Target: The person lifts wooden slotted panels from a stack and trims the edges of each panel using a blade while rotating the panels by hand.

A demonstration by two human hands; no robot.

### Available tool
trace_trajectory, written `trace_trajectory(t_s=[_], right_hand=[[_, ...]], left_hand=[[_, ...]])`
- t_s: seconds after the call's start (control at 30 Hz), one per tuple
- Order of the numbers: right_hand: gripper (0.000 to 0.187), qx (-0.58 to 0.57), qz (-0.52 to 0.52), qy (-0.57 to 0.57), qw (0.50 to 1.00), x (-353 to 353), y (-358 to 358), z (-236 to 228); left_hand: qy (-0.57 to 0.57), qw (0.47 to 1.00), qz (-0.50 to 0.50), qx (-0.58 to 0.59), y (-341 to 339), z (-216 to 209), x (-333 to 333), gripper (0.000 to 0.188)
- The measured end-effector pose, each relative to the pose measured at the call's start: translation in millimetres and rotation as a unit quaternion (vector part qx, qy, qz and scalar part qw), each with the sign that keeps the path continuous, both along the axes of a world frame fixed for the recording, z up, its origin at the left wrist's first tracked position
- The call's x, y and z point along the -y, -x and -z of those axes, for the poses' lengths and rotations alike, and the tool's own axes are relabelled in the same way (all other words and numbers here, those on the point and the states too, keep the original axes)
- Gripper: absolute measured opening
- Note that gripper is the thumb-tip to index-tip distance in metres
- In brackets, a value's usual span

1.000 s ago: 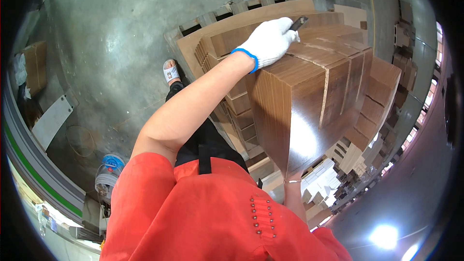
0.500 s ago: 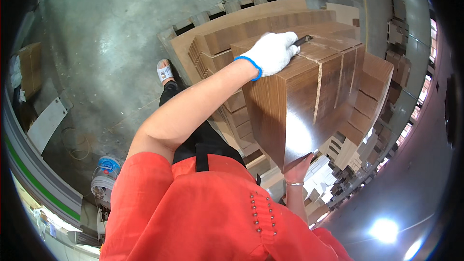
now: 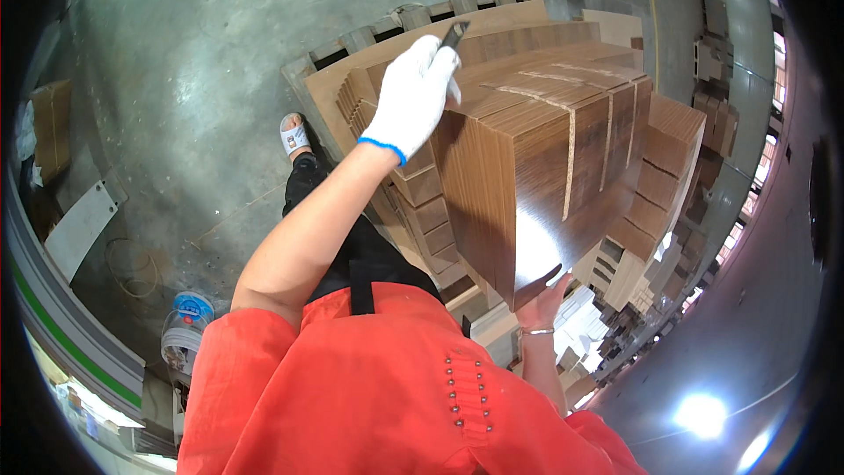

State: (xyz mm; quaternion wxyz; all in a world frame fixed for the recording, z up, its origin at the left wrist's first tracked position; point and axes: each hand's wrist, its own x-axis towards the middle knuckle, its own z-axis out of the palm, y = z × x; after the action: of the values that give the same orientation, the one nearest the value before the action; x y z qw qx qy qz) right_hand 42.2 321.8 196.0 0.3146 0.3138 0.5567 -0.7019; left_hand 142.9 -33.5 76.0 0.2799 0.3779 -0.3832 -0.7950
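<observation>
Gry flr (image 3: 220, 62), glossy brn woodgrain panel stack (image 3: 547, 163) w/ pale grooves (image 3: 570, 163).

The person wears a loose red top (image 3: 352, 387) with short sleeves (image 3: 264, 330), bearing two rows of small round metallic studs (image 3: 454, 396). A white knit glove with a blue cuff (image 3: 384, 150) covers the left hand (image 3: 413, 98). A slim silvery bracelet (image 3: 538, 331) rings the right wrist. Below are black trousers (image 3: 303, 183), a black strap (image 3: 361, 288) and a pale open-toed slide (image 3: 295, 138).
</observation>
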Motion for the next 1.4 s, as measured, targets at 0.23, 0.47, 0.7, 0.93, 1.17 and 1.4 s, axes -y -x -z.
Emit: trace_trajectory(t_s=[0.23, 0.47, 0.7, 0.93, 1.17, 1.4], right_hand=[[0.045, -0.115, -0.158, -0.12, 0.973, -21.1, 19.4, -7.7], [0.026, -0.035, -0.166, -0.111, 0.979, -23.5, 21.6, -3.8], [0.028, -0.025, -0.178, -0.158, 0.971, -24.7, 26.0, -1.2], [0.03, -0.016, -0.178, -0.163, 0.97, -33.2, 29.9, 1.3], [0.026, -0.034, -0.204, -0.166, 0.964, -36.0, 28.4, 2.5], [0.037, -0.067, -0.194, -0.151, 0.967, -54.1, 34.8, 9.9]], left_hand=[[-0.008, 0.998, 0.013, -0.057, -9.5, -5.0, -22.1, 0.018], [0.127, 0.99, 0.05, -0.031, -1.8, -3.2, -25.4, 0.024], [0.109, 0.993, 0.029, -0.033, -4.1, -6.9, -37.8, 0.022], [0.075, 0.995, 0.062, -0.013, -7.4, -10.7, -36.5, 0.022], [0.099, 0.992, 0.01, -0.072, -6.4, -5.3, -39.0, 0.023], [0.151, 0.982, -0.002, -0.118, -10.5, -22.2, -45.0, 0.024]])
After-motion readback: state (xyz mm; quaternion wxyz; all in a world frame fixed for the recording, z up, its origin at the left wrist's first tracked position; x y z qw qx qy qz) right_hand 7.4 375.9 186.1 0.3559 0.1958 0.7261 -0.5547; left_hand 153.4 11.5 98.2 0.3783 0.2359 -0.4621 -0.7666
